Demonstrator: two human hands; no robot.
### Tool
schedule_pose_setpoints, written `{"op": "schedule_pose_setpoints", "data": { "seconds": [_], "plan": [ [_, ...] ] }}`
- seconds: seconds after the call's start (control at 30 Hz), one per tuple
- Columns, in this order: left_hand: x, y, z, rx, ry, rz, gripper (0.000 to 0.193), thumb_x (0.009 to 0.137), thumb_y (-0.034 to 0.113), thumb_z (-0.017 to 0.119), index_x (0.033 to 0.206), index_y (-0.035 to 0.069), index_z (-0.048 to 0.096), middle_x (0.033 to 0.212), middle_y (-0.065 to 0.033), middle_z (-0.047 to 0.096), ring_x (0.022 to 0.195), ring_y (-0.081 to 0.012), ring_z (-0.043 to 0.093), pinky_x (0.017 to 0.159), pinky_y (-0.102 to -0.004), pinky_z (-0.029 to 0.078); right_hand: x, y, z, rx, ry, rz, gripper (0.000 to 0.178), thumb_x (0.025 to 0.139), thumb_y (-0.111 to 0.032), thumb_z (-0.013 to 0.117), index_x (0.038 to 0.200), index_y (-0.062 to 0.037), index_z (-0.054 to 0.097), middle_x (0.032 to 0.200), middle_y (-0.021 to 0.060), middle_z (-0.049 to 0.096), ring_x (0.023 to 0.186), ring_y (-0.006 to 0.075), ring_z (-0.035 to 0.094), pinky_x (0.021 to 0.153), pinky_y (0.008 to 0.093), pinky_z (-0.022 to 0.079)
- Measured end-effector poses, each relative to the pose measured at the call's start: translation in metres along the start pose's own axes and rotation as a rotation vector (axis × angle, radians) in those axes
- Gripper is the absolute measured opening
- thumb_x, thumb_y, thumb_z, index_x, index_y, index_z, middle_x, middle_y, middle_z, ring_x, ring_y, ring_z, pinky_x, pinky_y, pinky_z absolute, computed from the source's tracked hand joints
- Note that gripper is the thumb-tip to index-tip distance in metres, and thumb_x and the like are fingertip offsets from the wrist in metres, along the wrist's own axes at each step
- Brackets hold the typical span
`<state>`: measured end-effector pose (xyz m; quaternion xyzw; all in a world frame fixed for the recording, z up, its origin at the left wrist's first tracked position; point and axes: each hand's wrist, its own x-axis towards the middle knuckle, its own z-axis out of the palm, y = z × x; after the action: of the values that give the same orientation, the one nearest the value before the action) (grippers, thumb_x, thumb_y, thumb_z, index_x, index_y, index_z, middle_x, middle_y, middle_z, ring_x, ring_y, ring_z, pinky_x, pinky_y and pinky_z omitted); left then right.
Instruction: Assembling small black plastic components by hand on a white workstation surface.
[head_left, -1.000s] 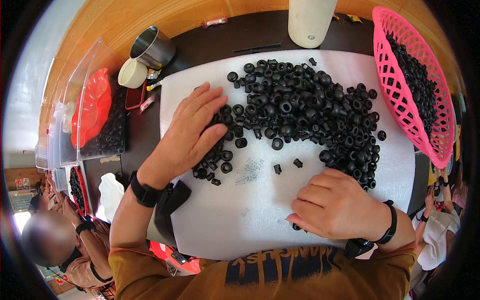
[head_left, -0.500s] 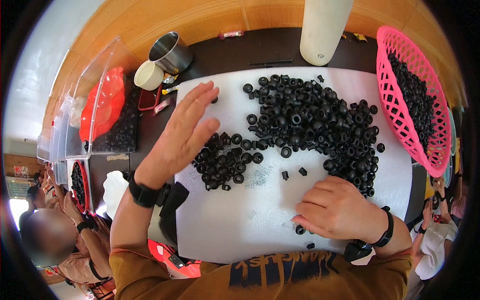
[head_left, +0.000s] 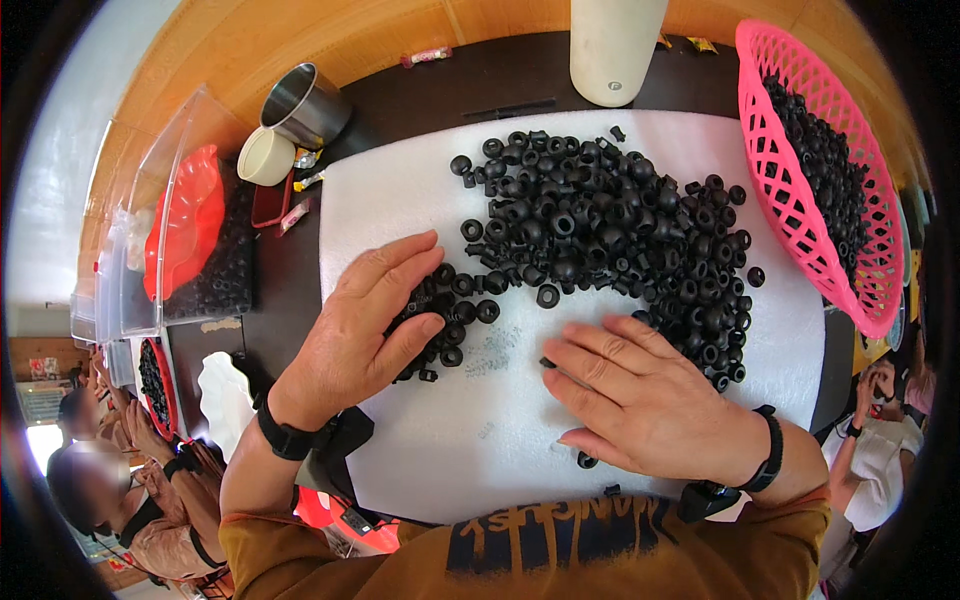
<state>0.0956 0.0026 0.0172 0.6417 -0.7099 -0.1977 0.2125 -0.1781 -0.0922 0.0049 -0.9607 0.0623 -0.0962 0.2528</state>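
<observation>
A white foam sheet carries a large heap of round, hollow black plastic parts. Over a smaller pile of black parts on the left, my left hand lies with fingers stretched and thumb apart, hiding part of that pile. My right hand is spread flat, palm down, in front of the large heap. At its fingertips shows a small black piece, and a black ring-shaped part sits by its thumb. What lies under the palm is hidden.
A pink lattice basket full of black parts stands at the right. A white bottle, a steel cup and a cream lid are at the back. A clear bin holds a red tray. People sit at both sides.
My right hand has opened from a closed curl and moved left and forward. My left hand has come down and nearer, over the small pile. The view has shifted slightly.
</observation>
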Motion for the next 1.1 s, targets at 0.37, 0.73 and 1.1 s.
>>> {"op": "schedule_pose_setpoints", "data": {
  "seconds": [0.37, 0.73, 1.1],
  "plan": [
    [0.006, 0.041, 0.034, 0.342, 0.026, 0.187, 0.025, 0.069, 0.012, 0.074, 0.091, 0.009, 0.063, 0.128, -0.0075, 0.053, 0.13, -0.0266, 0.041, 0.106, -0.052, 0.024, 0.002, 0.001, -0.001, 0.055, 0.218, -0.071, 0.024, 0.071, -0.018, 0.071, 0.089, -0.0031, 0.062, 0.09, 0.0068, 0.062, 0.086, 0.0218, 0.061, 0.079, 0.0339, 0.048],
    [0.016, 0.059, 0.046, 0.398, 0.053, 0.164, 0.012, 0.068, 0.006, 0.068, 0.076, 0.007, 0.058, 0.119, -0.0081, 0.056, 0.125, -0.0253, 0.046, 0.106, -0.0538, 0.023, -0.003, 0.009, -0.004, 0.239, 0.339, 0.014, 0.014, 0.074, -0.01, 0.072, 0.085, -0.0051, 0.065, 0.085, 0.0066, 0.066, 0.073, 0.0232, 0.064, 0.065, 0.0346, 0.049],
    [0.023, 0.061, 0.049, 0.507, 0.065, 0.147, 0.015, 0.067, 0.006, 0.07, 0.077, 0.006, 0.058, 0.119, -0.0083, 0.058, 0.123, -0.0258, 0.048, 0.106, -0.0546, 0.022, -0.002, 0.021, -0.008, 0.332, 0.412, 0.056, 0.008, 0.077, -0.006, 0.07, 0.083, -0.0043, 0.065, 0.077, 0.0087, 0.065, 0.067, 0.0254, 0.062, 0.059, 0.0333, 0.047]
  ]
}}
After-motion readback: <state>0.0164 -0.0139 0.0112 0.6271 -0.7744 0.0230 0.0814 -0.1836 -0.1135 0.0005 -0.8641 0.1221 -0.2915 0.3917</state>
